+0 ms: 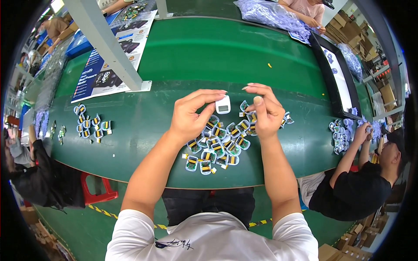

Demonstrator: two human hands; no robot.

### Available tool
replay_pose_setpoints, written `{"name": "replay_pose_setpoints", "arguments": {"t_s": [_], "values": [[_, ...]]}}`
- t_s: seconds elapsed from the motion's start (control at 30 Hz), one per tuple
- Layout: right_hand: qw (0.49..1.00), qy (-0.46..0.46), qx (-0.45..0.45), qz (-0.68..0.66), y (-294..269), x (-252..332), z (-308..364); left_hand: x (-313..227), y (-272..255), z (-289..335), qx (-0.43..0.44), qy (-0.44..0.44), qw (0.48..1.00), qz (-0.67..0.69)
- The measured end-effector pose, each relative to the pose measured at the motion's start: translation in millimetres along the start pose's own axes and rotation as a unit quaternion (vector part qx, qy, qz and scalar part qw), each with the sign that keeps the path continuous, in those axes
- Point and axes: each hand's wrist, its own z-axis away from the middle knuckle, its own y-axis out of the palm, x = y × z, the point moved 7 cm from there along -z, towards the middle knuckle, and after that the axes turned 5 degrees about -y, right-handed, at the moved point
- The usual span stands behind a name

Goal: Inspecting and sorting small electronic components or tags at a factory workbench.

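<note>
Many small casings lie heaped on the green table, nearest the body. Past most of them, left hand: thumb and fingers pinched on a white gadget, held at its right side, long axis pointing roughly away from the body. Right hand: across a gap rightward, thumb and fingers apart, no obstruction seen between. Farther: metal post, black tray.

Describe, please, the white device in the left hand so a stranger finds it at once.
On the green worktable, find the pile of opened casings between the forearms. At its far edge, the left hand holds the white device. Unlike those casings, which expose green circuit boards, it shows a grey rectangular window.
</note>
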Motion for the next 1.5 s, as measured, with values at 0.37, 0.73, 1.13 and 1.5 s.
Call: {"name": "replay_pose_setpoints", "arguments": {"t_s": [0.37, 0.73, 1.13, 1.5], "values": [[0.998, 0.009, 0.054, 0.033, 18, 3, 2, 13, -1, 3, -0.025, -0.095, 0.995, -0.010], [0.961, -0.128, 0.170, 0.174, 49, 23, 4, 60, 17, 13, 0.032, -0.307, 0.920, 0.240], [0.961, -0.116, 0.164, 0.188, 52, 23, 4, 57, 18, 15, 0.034, -0.336, 0.915, 0.220], [0.982, -0.067, 0.125, 0.123, 43, 19, 4, 54, 15, 14, 0.060, -0.341, 0.907, 0.242]]}}
